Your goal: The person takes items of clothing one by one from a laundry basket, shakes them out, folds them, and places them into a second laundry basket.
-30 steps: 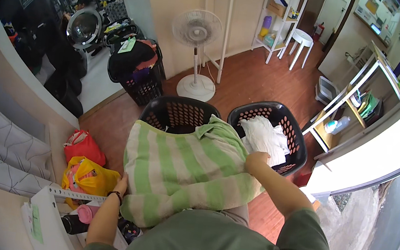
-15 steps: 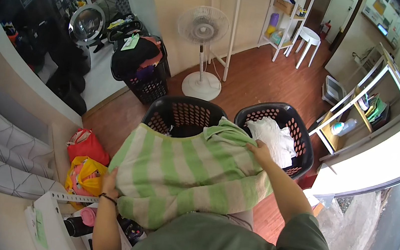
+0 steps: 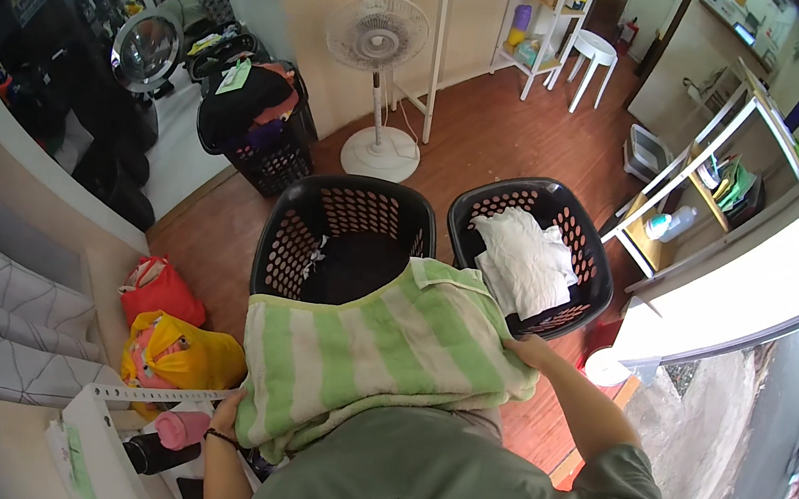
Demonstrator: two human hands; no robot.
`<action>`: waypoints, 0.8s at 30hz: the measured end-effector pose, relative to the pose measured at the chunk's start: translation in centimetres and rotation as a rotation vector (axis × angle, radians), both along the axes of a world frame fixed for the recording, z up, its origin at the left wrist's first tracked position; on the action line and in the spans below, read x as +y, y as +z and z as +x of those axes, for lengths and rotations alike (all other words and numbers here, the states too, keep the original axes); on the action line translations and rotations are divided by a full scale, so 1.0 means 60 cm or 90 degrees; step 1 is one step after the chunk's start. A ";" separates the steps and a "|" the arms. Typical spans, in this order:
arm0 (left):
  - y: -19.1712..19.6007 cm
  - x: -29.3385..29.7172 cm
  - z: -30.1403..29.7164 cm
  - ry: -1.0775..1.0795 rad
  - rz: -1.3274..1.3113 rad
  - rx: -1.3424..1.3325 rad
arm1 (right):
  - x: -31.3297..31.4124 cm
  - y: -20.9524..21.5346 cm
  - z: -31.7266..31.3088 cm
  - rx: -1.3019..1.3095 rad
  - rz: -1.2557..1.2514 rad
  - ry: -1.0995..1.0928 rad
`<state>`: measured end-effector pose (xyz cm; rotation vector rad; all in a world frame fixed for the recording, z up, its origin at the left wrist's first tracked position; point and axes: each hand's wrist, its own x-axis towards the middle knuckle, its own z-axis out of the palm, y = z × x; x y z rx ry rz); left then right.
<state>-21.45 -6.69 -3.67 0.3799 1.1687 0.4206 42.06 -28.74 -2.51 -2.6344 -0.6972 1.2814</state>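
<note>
Both hands, left hand [image 3: 226,416] and right hand [image 3: 528,349], grip a half-folded green striped towel [image 3: 376,347] above two black baskets; the right basket [image 3: 586,249] already holds folded white cloth [image 3: 524,261], the left basket [image 3: 351,233] looks nearly empty.

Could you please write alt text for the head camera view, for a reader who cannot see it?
A person holds a green-and-white striped towel spread between the left hand and right hand, above two black laundry baskets on a wooden floor. The left basket looks nearly empty, while the right basket holds folded white cloth; a white standing fan stands behind them.
</note>
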 end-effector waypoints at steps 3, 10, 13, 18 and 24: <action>-0.073 0.006 -0.085 -0.066 0.130 0.103 | 0.054 0.028 -0.018 -0.137 0.015 0.243; -0.021 0.001 -0.001 -0.079 0.013 -0.014 | 0.075 -0.013 -0.015 0.081 0.262 -0.145; -0.039 -0.018 -0.035 0.017 0.034 -0.096 | 0.096 -0.017 0.011 0.546 0.244 -0.542; -0.026 -0.030 -0.027 0.041 -0.004 -0.149 | 0.115 0.058 -0.012 0.449 0.203 -0.366; -0.010 0.007 0.006 -0.008 0.029 -0.177 | 0.115 0.047 0.001 0.609 0.236 -0.431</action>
